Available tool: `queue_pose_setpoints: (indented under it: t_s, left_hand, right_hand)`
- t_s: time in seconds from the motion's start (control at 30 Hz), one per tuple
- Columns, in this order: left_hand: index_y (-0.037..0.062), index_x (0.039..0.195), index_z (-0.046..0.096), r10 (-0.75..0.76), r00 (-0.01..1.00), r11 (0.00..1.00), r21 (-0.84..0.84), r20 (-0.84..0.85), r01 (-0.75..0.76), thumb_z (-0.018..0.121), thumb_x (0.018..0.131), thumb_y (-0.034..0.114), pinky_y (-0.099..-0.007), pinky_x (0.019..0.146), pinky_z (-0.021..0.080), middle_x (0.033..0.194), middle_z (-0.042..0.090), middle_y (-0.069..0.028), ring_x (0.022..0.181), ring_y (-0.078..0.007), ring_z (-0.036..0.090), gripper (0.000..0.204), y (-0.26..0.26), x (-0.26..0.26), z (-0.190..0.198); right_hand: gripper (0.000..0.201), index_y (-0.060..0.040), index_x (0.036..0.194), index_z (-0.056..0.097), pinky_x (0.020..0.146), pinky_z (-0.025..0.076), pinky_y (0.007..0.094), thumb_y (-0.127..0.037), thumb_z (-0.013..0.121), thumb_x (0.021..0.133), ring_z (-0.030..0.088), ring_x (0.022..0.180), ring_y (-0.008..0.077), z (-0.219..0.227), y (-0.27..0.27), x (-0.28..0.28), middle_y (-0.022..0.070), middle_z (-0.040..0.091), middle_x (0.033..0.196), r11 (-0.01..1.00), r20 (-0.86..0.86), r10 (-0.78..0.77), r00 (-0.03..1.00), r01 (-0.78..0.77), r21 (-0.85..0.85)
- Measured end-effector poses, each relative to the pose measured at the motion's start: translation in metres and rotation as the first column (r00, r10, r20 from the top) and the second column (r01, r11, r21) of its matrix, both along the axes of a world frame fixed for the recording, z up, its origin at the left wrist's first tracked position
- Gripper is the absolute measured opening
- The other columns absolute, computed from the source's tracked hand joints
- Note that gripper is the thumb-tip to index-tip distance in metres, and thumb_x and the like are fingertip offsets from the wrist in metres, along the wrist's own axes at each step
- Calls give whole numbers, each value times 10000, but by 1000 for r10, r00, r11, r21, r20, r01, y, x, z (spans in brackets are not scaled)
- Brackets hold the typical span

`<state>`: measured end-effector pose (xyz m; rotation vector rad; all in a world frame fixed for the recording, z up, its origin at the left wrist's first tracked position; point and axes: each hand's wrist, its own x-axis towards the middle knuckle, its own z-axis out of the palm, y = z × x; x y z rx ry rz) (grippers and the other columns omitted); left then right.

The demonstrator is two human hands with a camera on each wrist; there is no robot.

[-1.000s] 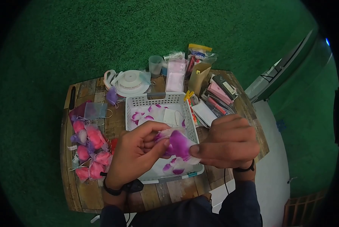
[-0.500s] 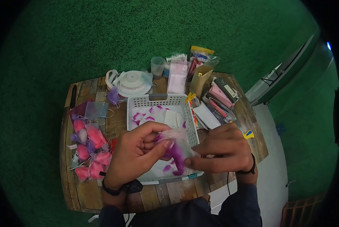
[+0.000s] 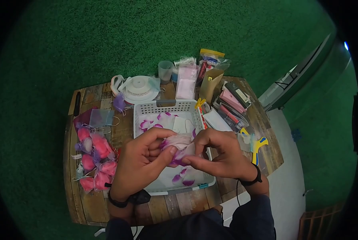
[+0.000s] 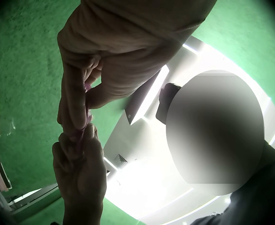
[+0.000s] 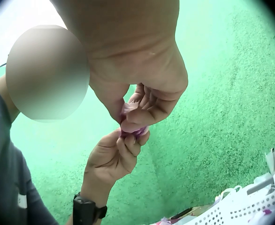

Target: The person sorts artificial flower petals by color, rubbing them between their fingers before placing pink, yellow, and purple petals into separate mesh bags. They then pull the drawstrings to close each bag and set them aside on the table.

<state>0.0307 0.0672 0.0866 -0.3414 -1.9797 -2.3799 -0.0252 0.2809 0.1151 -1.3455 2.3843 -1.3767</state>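
Spanning two thumb-and-finger pinches, the purple-and-white petal bundle (image 3: 179,141) sits right of left hand (image 3: 145,160), left of right hand (image 3: 221,155), neither nearer.

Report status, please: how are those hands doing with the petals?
Left fingers and right fingers pinching purple-white petals over white basket. Loose petals lying inside. Nothing visibly in the way.

- Your sleeves (image 3: 253,218) are a plain, very dark navy.
- Your left wristband (image 5: 100,212), black, carries a boxy dark device (image 5: 83,209).
- Your right wristband (image 3: 259,175) is slim and black.
- A thin dark cable (image 3: 237,192) runs near your right sleeve.
- A pale patch (image 5: 22,200) marks your dark top (image 5: 3,154).
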Motion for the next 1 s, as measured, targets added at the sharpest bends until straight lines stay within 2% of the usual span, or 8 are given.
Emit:
queue_pose_setpoints:
  t_s: [0.17, 0.3, 0.37, 0.47, 0.6, 0.77, 0.93, 1.0]
  left_hand:
    - [-70, 1191, 525, 2, 1000, 999, 32, 3, -2, 567, 951, -29, -251, 763, 572, 1000, 691, -136, 913, -137, 681, 247, -1, 0, 4]
    - [-69, 1189, 521, 18, 1000, 999, 28, -23, -18, 560, 955, -28, -258, 774, 577, 1022, 686, -141, 928, -139, 677, 241, -1, -2, 1]
    - [-71, 1185, 525, 18, 1000, 999, 36, -14, -17, 569, 948, -30, -268, 767, 583, 1033, 686, -150, 929, -144, 677, 245, 0, -2, 1]
    - [-72, 1180, 529, 20, 1000, 999, 33, -6, -20, 579, 940, -32, -272, 764, 583, 1041, 688, -156, 929, -147, 677, 248, 2, -2, 0]
    - [-67, 1181, 529, 43, 998, 999, -7, -41, -44, 582, 941, -35, -249, 770, 562, 1040, 691, -146, 931, -133, 670, 248, 5, -2, -2]
    - [-69, 1121, 572, 99, 989, 991, -75, -110, -107, 590, 933, -35, -232, 708, 571, 919, 711, -122, 829, -91, 668, 192, 10, -2, -3]
    - [-72, 1117, 581, 121, 974, 984, -109, -191, -144, 612, 917, -34, -238, 689, 574, 896, 720, -127, 812, -102, 681, 206, 15, 0, -5]
    - [-73, 1125, 581, 118, 979, 992, -28, -166, -124, 615, 916, -32, -244, 698, 577, 894, 722, -126, 833, -110, 689, 215, 17, 2, -4]
  right_hand:
    - [234, -39, 856, 544, 683, 526, 239, 1, 771, 817, 648, 810, 97, -5, -2, 6, 59, 660, 920, 969, 347, -74, 935, 150, -196]
    - [201, -12, 904, 589, 723, 543, 251, -12, 771, 820, 673, 841, 127, -3, 1, 11, 80, 672, 934, 952, 349, -97, 932, 190, -242]
    - [196, 16, 975, 639, 736, 546, 264, -6, 758, 822, 686, 843, 152, 7, 6, 14, 98, 698, 954, 991, 183, -86, 979, 103, -87]
    - [183, 15, 993, 681, 733, 546, 271, 5, 740, 820, 691, 828, 168, 10, 8, 17, 117, 714, 953, 992, 114, -84, 990, 93, -81]
    - [135, 5, 944, 700, 752, 548, 302, 14, 728, 813, 696, 849, 182, 13, 9, 24, 134, 726, 930, 991, 157, -88, 984, 102, -84]
    - [172, -23, 955, 713, 777, 472, 274, -24, 761, 790, 597, 950, 160, 6, -1, 25, 104, 632, 1052, 975, 97, -128, 987, 144, -170]
    - [147, -43, 929, 715, 712, 466, 258, -40, 761, 789, 580, 903, 145, -16, -14, 16, 97, 601, 1120, 930, -17, -281, 959, 268, -253]
    - [150, -37, 922, 707, 701, 471, 260, -43, 766, 784, 587, 880, 144, -18, -15, 14, 107, 616, 1115, 906, -44, -322, 946, 294, -304]
